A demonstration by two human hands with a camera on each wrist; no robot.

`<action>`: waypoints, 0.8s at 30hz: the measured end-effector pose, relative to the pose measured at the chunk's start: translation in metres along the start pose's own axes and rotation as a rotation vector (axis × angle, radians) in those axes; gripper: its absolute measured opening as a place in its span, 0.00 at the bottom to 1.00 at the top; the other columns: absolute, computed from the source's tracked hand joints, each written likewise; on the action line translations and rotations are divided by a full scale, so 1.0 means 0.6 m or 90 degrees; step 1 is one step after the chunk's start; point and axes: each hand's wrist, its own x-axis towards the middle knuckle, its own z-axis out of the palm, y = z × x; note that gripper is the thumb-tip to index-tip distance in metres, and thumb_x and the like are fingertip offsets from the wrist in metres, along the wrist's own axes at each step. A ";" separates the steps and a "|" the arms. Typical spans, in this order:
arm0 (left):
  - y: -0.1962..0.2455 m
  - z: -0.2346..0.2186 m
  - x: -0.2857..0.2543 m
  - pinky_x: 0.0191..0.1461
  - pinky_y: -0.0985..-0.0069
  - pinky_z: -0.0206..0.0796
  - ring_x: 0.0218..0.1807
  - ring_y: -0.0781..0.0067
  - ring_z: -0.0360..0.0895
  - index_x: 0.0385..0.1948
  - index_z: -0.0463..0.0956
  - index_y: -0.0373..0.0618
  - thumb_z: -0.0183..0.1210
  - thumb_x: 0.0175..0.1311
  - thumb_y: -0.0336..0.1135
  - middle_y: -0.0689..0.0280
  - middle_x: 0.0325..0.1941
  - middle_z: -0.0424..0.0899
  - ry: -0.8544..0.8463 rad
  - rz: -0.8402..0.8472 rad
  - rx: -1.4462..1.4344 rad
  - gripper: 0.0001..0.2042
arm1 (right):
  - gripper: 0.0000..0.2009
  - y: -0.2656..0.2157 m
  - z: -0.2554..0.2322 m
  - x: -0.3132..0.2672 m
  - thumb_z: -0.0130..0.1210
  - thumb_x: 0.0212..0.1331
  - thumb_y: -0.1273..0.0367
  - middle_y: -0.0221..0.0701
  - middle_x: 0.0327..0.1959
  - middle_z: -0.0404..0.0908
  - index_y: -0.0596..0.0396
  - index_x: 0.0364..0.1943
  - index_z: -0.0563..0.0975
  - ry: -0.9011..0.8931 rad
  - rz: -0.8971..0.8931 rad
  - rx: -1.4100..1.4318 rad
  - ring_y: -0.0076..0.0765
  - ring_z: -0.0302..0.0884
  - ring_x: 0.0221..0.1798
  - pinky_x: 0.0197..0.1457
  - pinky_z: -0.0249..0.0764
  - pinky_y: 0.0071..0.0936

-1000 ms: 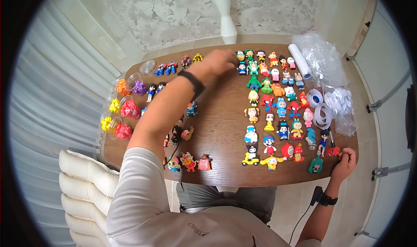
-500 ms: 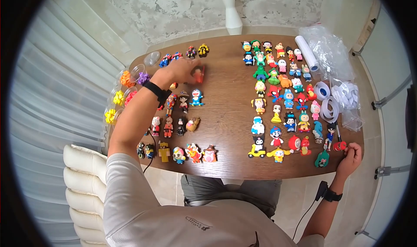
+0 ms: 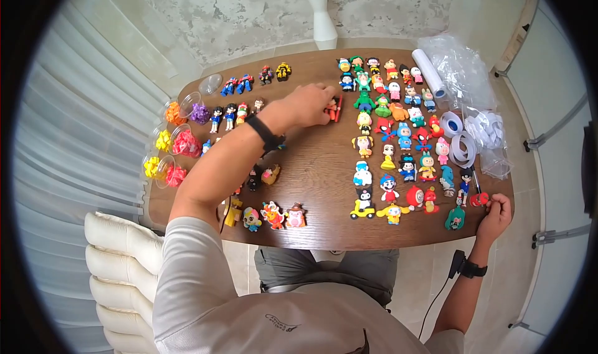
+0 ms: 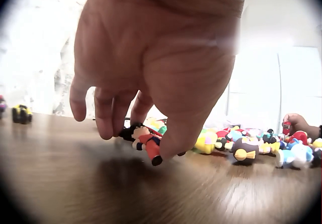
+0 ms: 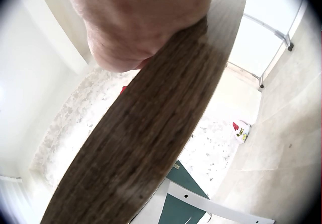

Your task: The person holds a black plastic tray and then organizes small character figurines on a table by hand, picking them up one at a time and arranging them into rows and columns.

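My left hand (image 3: 308, 105) is over the middle of the dark wooden table, its thumb and fingers around a small toy figurine (image 3: 333, 109). In the left wrist view this figurine (image 4: 149, 144) has black hair and an orange-red outfit, and leans tilted close over the wood. Part of it is hidden behind the thumb. At the table's right front edge my right hand (image 3: 497, 217) rests with loosely curled fingers. Beside its fingertips lies a red object (image 3: 478, 199) with a thin dark rod near it. The right wrist view shows mostly the underside of that hand (image 5: 136, 27).
Rows of figurines (image 3: 387, 156) cover the table's right half. More figurines stand on the left, partly under my left arm. Clear cups of coloured pieces (image 3: 187, 141) line the left edge. Tape rolls (image 3: 462, 167), a white roll (image 3: 430, 73) and plastic bags (image 3: 458, 67) lie at the right.
My left hand reached from the middle back to the left group, where it held a reddish figurine, then moved right with it toward the right-hand rows. The right hand stayed at the edge.
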 end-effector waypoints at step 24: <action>-0.094 -0.047 -0.021 0.63 0.60 0.70 0.60 0.48 0.78 0.59 0.73 0.41 0.62 0.60 0.40 0.51 0.58 0.81 0.010 -0.053 -0.053 0.25 | 0.07 0.017 -0.009 0.003 0.48 0.67 0.78 0.25 0.30 0.76 0.58 0.36 0.78 -0.006 0.000 0.020 0.16 0.69 0.31 0.35 0.64 0.16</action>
